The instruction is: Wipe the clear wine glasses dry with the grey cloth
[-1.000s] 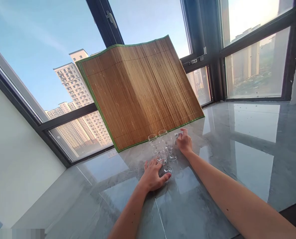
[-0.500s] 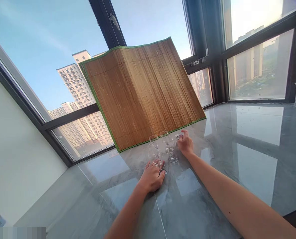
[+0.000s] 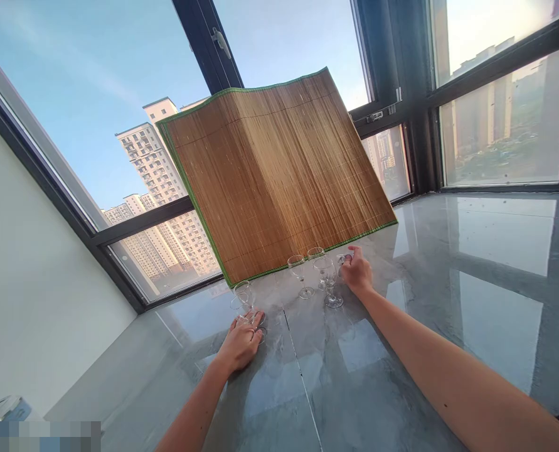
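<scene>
My left hand point(image 3: 242, 342) is closed around the stems of clear wine glasses point(image 3: 242, 294), apparently two, low over the grey tiled surface. Their bowls overlap beyond my fingers and their round bases show beside the thumb. Further right, my right hand point(image 3: 357, 271) is closed, with the index finger partly raised, on a clear glass point(image 3: 342, 258) mostly hidden by the fingers. Between my hands stand several stemmed glasses: one wine glass point(image 3: 296, 269) at the left, and another point(image 3: 325, 274) close to my right hand, overlapping one behind it.
A brown bamboo mat point(image 3: 279, 182) with green edging leans upright against the window behind the glasses. Dark window frames point(image 3: 418, 138) enclose the far side. A white wall point(image 3: 34, 251) rises at the left. Glossy grey tiles point(image 3: 425, 289) reflect the light.
My left hand has moved left with its wine glasses, away from the standing ones, uncovering a glass that stood behind it. My right hand stays nearly in place; the view has shifted slightly.
</scene>
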